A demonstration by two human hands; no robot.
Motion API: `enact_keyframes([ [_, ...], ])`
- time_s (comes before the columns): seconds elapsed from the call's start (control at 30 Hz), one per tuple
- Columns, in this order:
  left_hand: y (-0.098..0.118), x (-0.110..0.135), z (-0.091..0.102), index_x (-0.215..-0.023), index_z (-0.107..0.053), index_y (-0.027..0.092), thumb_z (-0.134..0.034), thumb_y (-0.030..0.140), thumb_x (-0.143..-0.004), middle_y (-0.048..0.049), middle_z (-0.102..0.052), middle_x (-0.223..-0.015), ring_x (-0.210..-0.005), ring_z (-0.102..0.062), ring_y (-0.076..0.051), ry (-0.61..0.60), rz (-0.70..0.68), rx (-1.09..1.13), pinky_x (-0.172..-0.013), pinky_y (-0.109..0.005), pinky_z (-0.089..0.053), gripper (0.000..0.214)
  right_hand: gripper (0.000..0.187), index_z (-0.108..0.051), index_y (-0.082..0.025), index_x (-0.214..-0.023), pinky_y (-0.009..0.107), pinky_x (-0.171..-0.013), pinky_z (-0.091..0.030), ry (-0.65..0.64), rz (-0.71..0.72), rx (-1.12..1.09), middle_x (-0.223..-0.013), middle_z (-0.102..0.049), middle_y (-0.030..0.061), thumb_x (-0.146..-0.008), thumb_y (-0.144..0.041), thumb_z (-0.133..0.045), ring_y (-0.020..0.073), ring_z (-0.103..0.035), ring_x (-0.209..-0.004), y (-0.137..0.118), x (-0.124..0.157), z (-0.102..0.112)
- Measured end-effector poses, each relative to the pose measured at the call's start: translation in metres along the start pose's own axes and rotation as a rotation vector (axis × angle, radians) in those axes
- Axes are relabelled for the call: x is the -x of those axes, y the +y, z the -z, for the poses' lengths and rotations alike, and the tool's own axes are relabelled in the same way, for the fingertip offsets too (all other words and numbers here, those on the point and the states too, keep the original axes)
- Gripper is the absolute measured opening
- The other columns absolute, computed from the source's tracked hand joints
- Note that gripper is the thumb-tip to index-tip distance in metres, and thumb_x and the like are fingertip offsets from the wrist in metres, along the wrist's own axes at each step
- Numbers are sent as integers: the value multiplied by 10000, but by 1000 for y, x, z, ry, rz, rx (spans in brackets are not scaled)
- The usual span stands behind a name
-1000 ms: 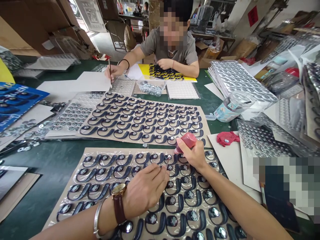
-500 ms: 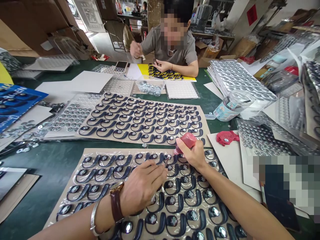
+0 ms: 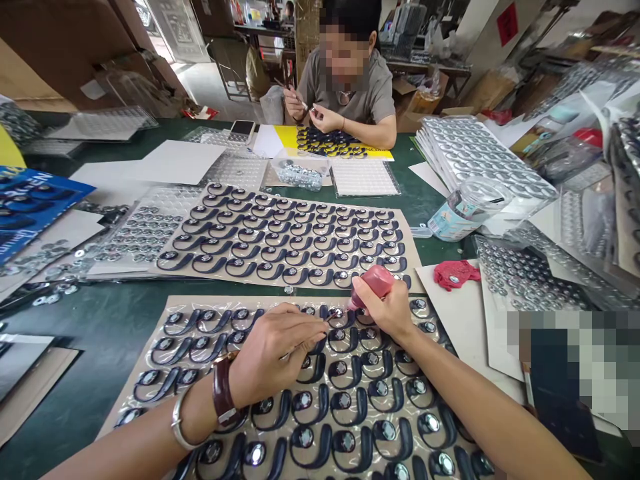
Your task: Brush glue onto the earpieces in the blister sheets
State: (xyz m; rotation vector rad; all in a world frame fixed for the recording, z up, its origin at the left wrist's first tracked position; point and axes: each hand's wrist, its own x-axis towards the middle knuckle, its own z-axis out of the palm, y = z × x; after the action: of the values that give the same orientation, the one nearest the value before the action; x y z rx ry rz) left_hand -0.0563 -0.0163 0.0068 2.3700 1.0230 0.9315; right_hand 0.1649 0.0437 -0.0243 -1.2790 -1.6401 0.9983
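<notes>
Green tabletop (image 3: 120,333) — translucent red bottle (image 3: 376,283) leans over dark, curled pieces (image 3: 367,443).

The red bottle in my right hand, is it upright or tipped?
Tipped: the red bottle slants in the right hand, its narrow end pointing down toward the nearer brown card.

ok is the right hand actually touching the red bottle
Touching: the head view shows the right hand gripping the red bottle, its thumb laid against the near side.

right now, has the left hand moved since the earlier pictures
Yes: the left hand has shifted left and slightly up the picture, judged against the near card.
</notes>
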Motion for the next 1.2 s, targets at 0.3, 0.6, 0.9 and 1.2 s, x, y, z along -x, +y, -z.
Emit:
enact_keyframes([
  [0.3,-4,-1,1,-1027,-671,183,-561,109,-883,-29,-720,-955,-845,-681,-152,6,85,70,-799,-306,-516,196,333,-611,-174,-652,193,-421,-451,-31,22,7,-577,-672,15,-873,-419,-570,104,-565,-421,-2,2,-2],
  [0.6,-12,-1,1,-992,-705,212,-592,194,-890,-20,-724,-921,-846,-675,-150,25,228,96,-770,-262,-547,153,222,-634,-190,-741,263,-599,-524,5,225,154,-626,-658,7,-831,-393,-621,149,-633,-567,0,4,-6],
  [0.9,-7,1,1,-1013,-701,201,-575,183,-896,-44,-723,-933,-858,-679,-176,53,150,59,-788,-308,-551,173,343,-640,-173,-883,275,-499,-573,-310,-184,-223,-692,-723,64,-789,-502,-665,198,-697,-599,-36,-26,76],
  [1.2,36,52,53,-1147,-628,207,-590,107,-857,-54,-691,-1074,-959,-665,-194,89,-20,-112,-860,-334,-530,309,367,-628,-191,-932,292,-537,-552,-132,-465,-456,-769,-673,51,-824,-541,-603,192,-655,-636,-36,57,148],
])
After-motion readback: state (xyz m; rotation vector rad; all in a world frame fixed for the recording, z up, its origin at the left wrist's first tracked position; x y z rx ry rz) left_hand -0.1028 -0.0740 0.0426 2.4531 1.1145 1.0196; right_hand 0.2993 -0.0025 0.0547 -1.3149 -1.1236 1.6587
